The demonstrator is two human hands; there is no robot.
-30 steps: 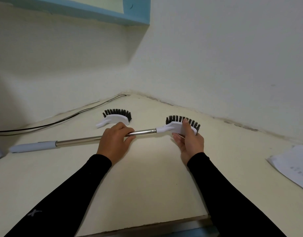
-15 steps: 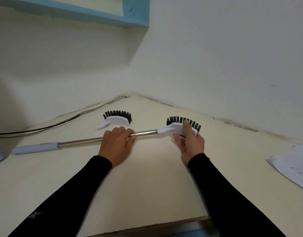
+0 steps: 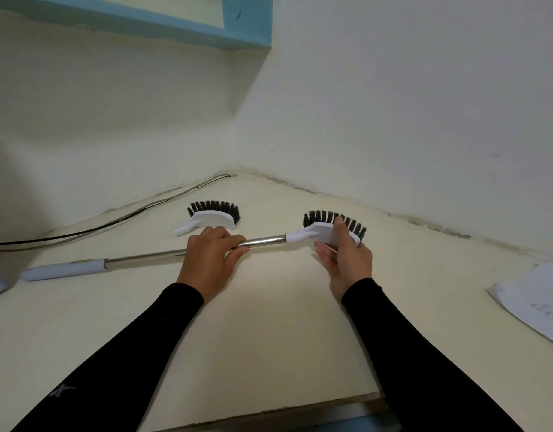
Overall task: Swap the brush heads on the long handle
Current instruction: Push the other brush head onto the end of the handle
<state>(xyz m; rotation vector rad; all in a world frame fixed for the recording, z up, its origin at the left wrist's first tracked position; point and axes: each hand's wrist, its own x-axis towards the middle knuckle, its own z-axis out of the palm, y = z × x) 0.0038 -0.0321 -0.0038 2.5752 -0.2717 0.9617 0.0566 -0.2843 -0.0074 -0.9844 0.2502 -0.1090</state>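
Barely any movement: the handle point(image 3: 262, 241) stays level. Left hand point(image 3: 208, 260) wraps the shaft, right hand point(image 3: 347, 260) grips the head point(image 3: 323, 230), which pulls off rightward along the handle.

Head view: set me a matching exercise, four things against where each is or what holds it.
Things:
1. mounted brush head
2. spare brush head
3. metal handle shaft
4. sheet of paper

States:
A. lying free on the table near the wall
B. gripped by the left hand
C. at the table's right edge
D. held by the right hand

Pairs: 1-D, 2-A, 3-B, 4-C
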